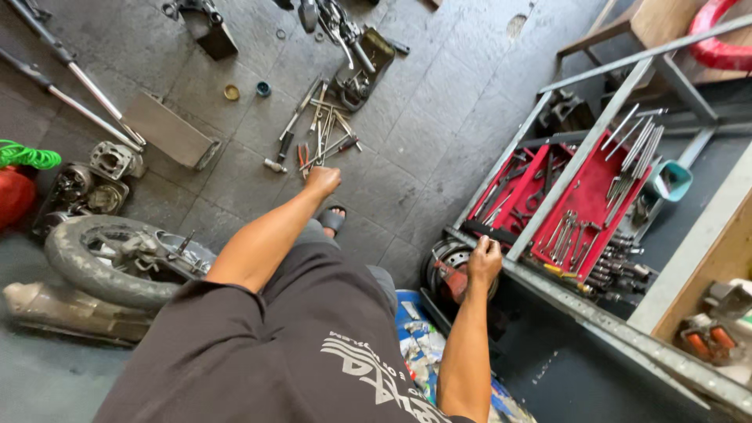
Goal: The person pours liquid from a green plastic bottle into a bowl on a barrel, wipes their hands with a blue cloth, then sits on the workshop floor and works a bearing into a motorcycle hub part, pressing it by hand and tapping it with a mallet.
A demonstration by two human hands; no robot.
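— Dark shorts (313,345) are filling the near view, and both arms are stretching out from them. What is each hand doing?

— Left hand (322,181) is reaching far out over the floor (439,102), toward the loose pile of wrenches and pliers (317,137) lying there. Its fingers are curling downward just short of the pile; I cannot tell whether that grip is closing on anything, and nothing is showing in it.

— And the right?

— Right hand (484,258) is resting on the grey metal rail (548,282) at the near edge of the red tool tray (583,200). That grip is closing around the rail, or something small against it; which of the two is unclear.

— How would you steady a reach like that?

— My judgement: keeping the right hand braced on the rail is taking the weight off the stretch, so the left can be picking one tool cleanly instead of raking the heap. The sandalled foot (332,220) is sitting just near of the pile, so fingers should be coming in from above.

— Anything to mind?

— A wheel with its tyre (110,262) is lying at the near left, well apart from the pile.
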